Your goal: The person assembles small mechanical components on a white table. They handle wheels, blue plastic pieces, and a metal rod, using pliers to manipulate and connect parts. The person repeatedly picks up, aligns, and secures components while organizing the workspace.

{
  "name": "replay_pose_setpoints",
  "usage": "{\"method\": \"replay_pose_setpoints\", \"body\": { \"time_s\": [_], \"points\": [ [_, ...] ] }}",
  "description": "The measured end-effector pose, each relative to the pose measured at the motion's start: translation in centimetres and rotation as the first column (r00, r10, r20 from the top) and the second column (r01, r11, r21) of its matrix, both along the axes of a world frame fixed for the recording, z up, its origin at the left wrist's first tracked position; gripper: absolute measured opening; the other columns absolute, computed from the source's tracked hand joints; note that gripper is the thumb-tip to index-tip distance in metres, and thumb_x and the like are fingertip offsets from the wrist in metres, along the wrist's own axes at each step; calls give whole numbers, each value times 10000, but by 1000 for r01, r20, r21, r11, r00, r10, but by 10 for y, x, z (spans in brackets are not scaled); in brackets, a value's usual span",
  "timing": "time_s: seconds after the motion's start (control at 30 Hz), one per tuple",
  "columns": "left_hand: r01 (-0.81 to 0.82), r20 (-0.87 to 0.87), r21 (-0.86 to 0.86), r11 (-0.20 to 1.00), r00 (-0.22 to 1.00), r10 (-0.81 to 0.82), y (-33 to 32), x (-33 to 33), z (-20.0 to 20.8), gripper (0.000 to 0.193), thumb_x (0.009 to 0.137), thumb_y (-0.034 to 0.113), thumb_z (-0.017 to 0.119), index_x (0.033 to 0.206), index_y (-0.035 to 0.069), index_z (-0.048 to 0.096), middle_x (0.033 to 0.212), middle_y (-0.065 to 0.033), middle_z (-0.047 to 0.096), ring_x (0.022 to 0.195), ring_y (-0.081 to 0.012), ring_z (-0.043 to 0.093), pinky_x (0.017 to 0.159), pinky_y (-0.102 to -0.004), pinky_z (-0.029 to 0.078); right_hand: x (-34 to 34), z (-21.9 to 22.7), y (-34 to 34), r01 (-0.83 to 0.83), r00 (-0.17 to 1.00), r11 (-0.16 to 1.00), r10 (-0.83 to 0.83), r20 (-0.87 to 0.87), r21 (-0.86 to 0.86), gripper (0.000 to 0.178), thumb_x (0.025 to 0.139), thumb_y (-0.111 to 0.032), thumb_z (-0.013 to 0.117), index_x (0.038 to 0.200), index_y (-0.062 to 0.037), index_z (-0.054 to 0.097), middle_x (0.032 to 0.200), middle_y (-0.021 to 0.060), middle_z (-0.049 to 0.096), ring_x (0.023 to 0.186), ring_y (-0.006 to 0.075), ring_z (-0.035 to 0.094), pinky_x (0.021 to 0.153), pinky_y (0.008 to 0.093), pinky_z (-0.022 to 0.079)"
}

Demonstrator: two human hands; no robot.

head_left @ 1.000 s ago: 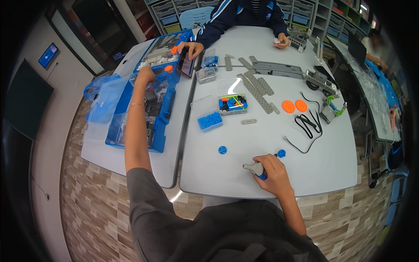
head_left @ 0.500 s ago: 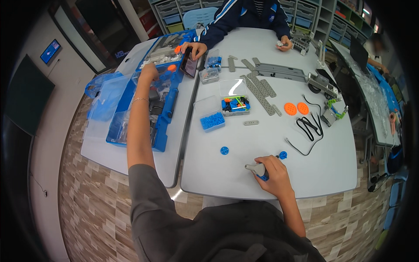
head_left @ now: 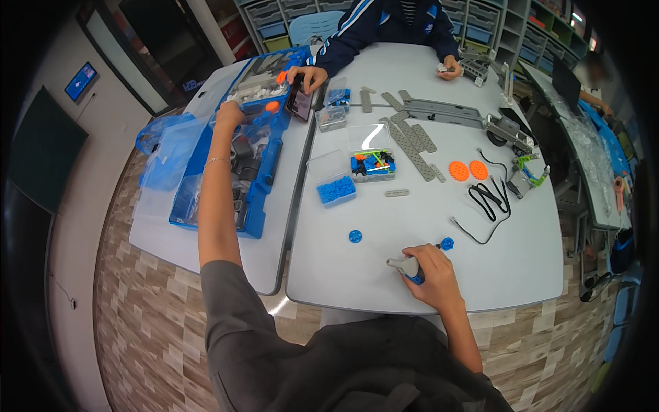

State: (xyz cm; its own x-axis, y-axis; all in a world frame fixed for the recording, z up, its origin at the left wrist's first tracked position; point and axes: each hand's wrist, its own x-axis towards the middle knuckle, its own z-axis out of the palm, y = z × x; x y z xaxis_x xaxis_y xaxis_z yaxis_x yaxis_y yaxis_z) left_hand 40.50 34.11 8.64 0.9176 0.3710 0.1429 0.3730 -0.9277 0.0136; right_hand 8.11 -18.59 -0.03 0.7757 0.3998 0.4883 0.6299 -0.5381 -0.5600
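Observation:
My right hand (head_left: pixel 436 276) rests at the near edge of the table, wrapped round a grey motor-like piece (head_left: pixel 405 265) with a blue part under it. The piece's narrow grey end points left. A small blue wheel (head_left: pixel 447 244) with a dark axle lies just beyond my fingers; another blue wheel (head_left: pixel 355 236) lies farther left. My left arm stretches over a long blue parts case (head_left: pixel 255 221). At the case's middle, my left hand (head_left: pixel 229 115) is bent closed beside small white parts; whatever is in its fingertips is too small to make out.
Open clear boxes of blue pegs (head_left: pixel 336 191) and mixed pieces (head_left: pixel 373 165) stand mid-table. Beyond lie grey perforated beams (head_left: pixel 414 152), orange gears (head_left: pixel 458 171), and a black cable (head_left: pixel 489 206). Opposite, a person's hand (head_left: pixel 309 77) holds a phone (head_left: pixel 299 104). A gap separates the tables.
My left hand has shifted slightly left and away over the case, near the white parts. My right hand keeps its hold on the grey motor-like piece.

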Motion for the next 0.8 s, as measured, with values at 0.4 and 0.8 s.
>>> {"method": "replay_pose_setpoints", "body": {
  "time_s": [0.4,0.8],
  "points": [
    [-6,-75,7,1000,997,6,-10,-5,0,697,609,225,983,1215,23,705,1296,-223,682,1204,-382,665,987,-476,561,1,-1,0,-1,1000,1000,1,9,3,583,605,-13,858,1144,-58,639,1027,118,654,907,333,644,801,406,521],
    [0,-150,14,1000,989,2,4,4,-1,728,558,204,977,1200,7,695,1278,-242,683,1193,-395,666,994,-458,559,1,2,1,3,1000,1000,-3,19,6,577,606,-9,853,1139,-57,638,1023,114,655,898,333,644,795,412,519]
  ]
}}
